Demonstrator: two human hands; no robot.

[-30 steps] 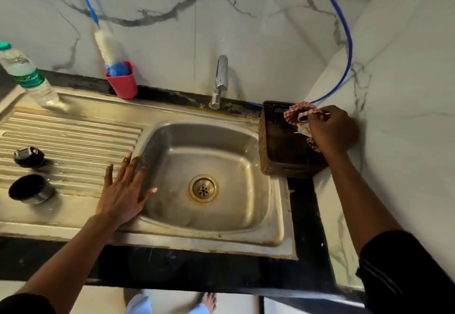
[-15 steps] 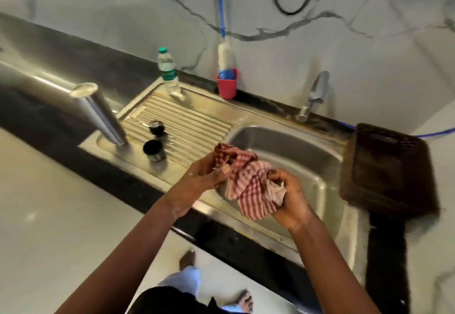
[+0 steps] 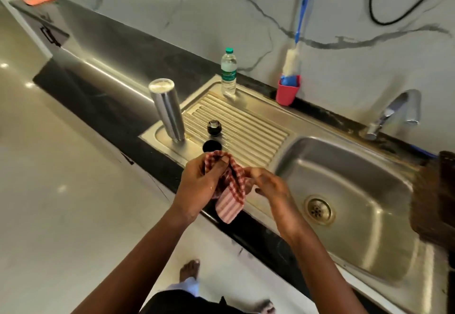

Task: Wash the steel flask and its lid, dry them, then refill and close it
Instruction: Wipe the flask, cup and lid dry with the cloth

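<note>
A second before, my right hand (image 3: 268,183) was over at the brown basket (image 3: 435,203), taking the checked cloth (image 3: 231,198), and my left hand (image 3: 197,183) lay flat on the edge of the sink (image 3: 357,178). Then I brought the cloth over, and the left hand came up to meet it.

At this moment both hands had the cloth, low in front of the draining board (image 3: 251,126). The fingers of the left hand were curled round its top, with the thumb pressed on it. The fingers of the right hand pinched its side edge. The rest of the cloth hung down between the hands.

The flask (image 3: 170,111) stood by itself at the left end of the draining board. I think it was mouth down, to drip. Nothing touched it. The small black stopper (image 3: 214,127) sat on the ribs just beside it. The round lid cap (image 3: 211,145) sat a bit nearer to me, just past the cloth. The dark tabletop (image 3: 103,92) ran off to the left.

I think this meant the washing was over and the drying was about to start. The cloth was ready, but no piece had been picked up yet. The lid cap was closest, so it looked like the easy one to dry first.
</note>
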